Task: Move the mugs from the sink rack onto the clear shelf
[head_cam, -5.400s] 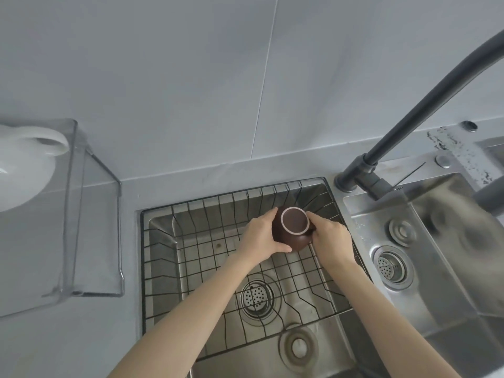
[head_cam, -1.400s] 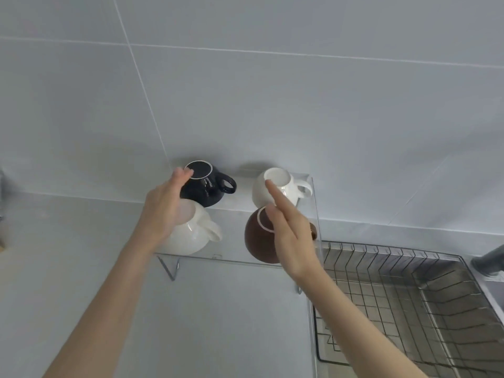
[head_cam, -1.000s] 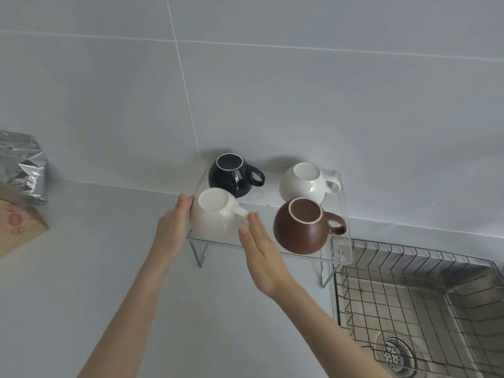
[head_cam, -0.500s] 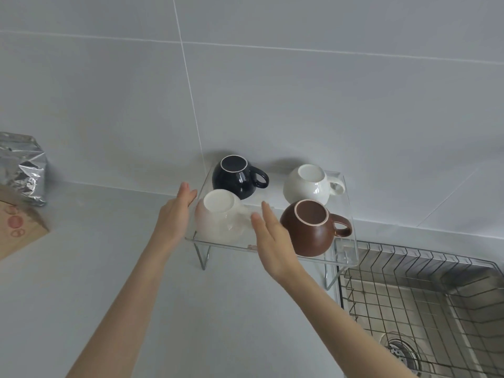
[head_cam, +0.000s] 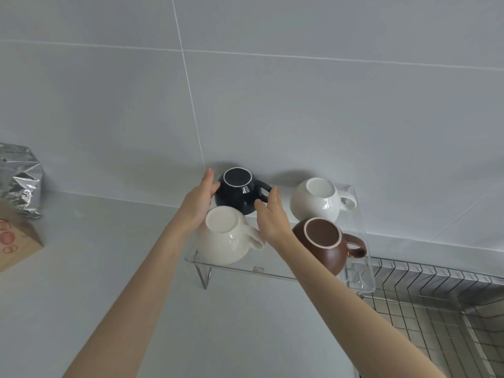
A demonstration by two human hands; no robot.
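Four mugs stand upside down, bases up, on the clear shelf (head_cam: pixel 275 272), which sits on the counter (head_cam: pixel 81 282) against the tiled wall (head_cam: pixel 300 105). Back row: black mug (head_cam: pixel 240 193) at left, white mug (head_cam: pixel 317 200) at right. Front row: cream mug (head_cam: pixel 226 238) at left, brown mug (head_cam: pixel 324 245) at right. All four handles point right. The left hand (head_cam: pixel 197 203) lies open against the left side of the black mug, fingers straight and together, thumb hidden. The right hand (head_cam: pixel 271 216) reaches between the two front mugs, fingers loosely extended, fingertips at the black mug's handle and thumb near its lower right side; neither hand has closed around it. The sink rack (head_cam: pixel 436 304) lies just right of the shelf, at lower right. At far left stand a foil bag (head_cam: pixel 20 181) and a brown box (head_cam: pixel 15 241), well apart from the shelf.
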